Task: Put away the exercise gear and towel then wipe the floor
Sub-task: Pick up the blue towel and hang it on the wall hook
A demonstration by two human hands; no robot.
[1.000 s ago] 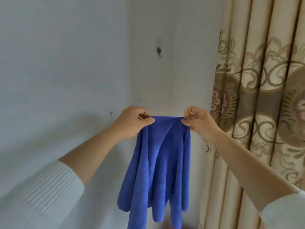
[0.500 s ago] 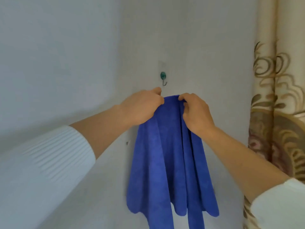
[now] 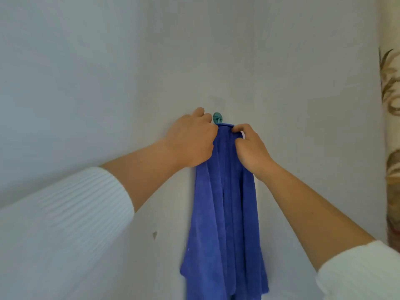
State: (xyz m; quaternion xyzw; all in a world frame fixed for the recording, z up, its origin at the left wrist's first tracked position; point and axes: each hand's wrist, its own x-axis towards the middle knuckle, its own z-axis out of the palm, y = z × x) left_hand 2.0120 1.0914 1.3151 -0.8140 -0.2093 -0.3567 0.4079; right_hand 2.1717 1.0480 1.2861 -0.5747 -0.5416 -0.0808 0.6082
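The fingers [image 3: 239, 129] of the right hand [image 3: 252, 149] were curled tight, pinching the gathered top edge of the blue towel [image 3: 225, 213] just right of a small green hook [image 3: 217, 118]. The left hand [image 3: 190, 141] bent over the same edge from the left, its knuckles just beside the hook. Its fingertips were hidden behind the hand, but the curl and the bunched cloth under it suggested that it held the towel too. The hands sat close together, with the hook between them and slightly above.

The towel's top fold lay right at the hook, touching its lower part. Whether the cloth was actually caught on the prong could not be told. From there it hung down the pale wall [image 3: 108, 83] in long vertical folds, narrow at the top and spreading toward uneven lower corners. It looked thin, soft and limp, plain blue, with no loop showing.

By my judgement the towel step was nearly finished: what was left was to seat it on the hook and let go. No exercise gear or floor showed, so those steps could not be assessed. A patterned curtain [image 3: 392, 148] edged the right side, and white ribbed sleeves [image 3: 65, 224] covered the near forearms.
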